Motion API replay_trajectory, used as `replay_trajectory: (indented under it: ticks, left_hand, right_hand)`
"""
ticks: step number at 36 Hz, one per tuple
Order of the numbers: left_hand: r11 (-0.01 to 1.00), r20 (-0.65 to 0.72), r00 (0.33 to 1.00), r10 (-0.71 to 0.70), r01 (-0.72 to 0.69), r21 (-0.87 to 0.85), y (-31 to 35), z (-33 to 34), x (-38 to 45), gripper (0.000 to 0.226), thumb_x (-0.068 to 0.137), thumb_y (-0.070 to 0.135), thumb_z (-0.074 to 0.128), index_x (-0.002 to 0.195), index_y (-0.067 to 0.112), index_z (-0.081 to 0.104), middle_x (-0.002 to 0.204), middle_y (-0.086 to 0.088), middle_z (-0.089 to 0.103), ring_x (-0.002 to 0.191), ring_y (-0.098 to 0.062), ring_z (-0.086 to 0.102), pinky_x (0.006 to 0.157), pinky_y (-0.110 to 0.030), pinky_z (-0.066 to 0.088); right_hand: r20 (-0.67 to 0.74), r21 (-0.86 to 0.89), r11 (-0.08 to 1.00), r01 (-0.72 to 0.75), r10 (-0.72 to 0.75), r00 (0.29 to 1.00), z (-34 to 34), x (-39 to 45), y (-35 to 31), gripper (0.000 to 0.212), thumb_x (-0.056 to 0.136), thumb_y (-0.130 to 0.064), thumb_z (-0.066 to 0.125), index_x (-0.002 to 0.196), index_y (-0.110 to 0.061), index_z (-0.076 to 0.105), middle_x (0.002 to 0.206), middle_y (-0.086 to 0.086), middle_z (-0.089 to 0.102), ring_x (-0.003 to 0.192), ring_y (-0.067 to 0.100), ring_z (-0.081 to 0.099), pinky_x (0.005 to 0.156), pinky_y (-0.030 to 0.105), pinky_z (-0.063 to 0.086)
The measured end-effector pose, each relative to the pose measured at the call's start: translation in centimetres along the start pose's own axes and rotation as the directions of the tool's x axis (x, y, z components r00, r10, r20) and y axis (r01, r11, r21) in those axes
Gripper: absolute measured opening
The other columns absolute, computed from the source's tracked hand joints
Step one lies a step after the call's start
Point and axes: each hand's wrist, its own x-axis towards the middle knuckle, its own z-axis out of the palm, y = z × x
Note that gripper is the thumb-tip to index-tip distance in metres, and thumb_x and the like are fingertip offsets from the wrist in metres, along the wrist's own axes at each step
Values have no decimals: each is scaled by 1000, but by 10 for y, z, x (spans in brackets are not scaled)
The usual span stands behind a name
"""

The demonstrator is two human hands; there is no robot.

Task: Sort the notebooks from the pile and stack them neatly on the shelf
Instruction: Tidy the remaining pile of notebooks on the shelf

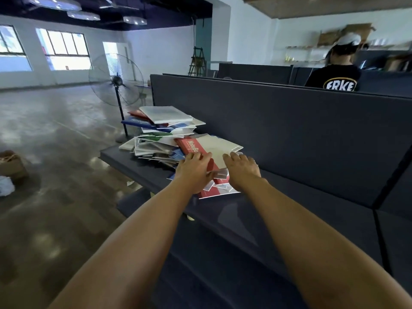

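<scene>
1. Left hand (193, 169): it is reaching forward over the near end of the pile, fingers extended fairly flat and lying on the red notebook (193, 146). It is pressing or touching, not curling round anything that shows.
2. Right hand (242, 168): it is lying just beside the left, fingers straight and spread on the pale grey notebook (219, 150), which is resting on top of the red one. Whether the thumb is hooking under an edge cannot be told.
3. Step in hand, as a judgement: the hands appear to be selecting the top notebooks from the near heap. Doing it well is calling for sliding one cover free while the other hand is steadying the loose ones beneath, since several are lying skewed and overhanging.
4. Near heap (219, 187): red and white covers are lying under and between both wrists, touching the shelf (245, 219), a dark blue ledge.
5. Main pile (156, 148): it is lying just beyond the fingertips, untidy, with corners fanning out.
6. Far stack (166, 114): it is sitting behind the pile, well beyond both hands, topped by a grey-white cover.
7. Standing fan (116, 80): it is standing on the floor past the shelf end.
</scene>
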Motion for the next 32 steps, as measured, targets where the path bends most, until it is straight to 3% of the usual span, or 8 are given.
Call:
replay_trajectory:
  ticks: [7,17,24,28,32]
  left_hand:
    - [1000,-10,1000,3,-3,-15,1,1,1,60,96,50,47,145,20,31,145,-7,42,134,-30,37,101,-47,43]
    - [987,-6,995,97,-95,131,1,-11,-3,45,101,47,35,135,19,46,130,-4,57,116,-27,55,91,-42,50]
    - [932,-76,979,190,-156,326,4,-18,-11,31,103,35,37,124,16,50,110,-5,65,94,-26,64,70,-32,48]
    - [894,-18,977,211,-185,409,10,-22,-17,32,96,22,54,126,14,48,111,-7,64,95,-27,65,73,-34,50]
    - [902,4,982,188,-174,396,18,-24,-23,44,91,26,64,129,14,45,119,-7,62,104,-26,63,79,-35,51]
  right_hand:
    - [-70,-97,993,71,-78,994,-5,11,0,45,88,-7,54,130,-18,41,124,5,53,116,26,51,98,38,39]
    - [-80,-99,989,107,-115,990,-13,6,10,35,88,-2,54,116,-22,48,103,1,60,91,24,58,68,30,40]
    - [-210,-220,963,152,-199,957,-14,-13,11,29,88,-1,51,113,-15,53,95,2,66,87,23,62,70,28,33]
    - [-206,-237,958,162,-213,955,-14,-24,13,22,87,-1,47,105,-13,55,92,2,67,85,23,62,85,30,41]
    - [-224,-174,970,168,-205,953,-14,-32,16,18,92,-13,43,105,-13,56,100,3,66,90,25,61,82,32,40]
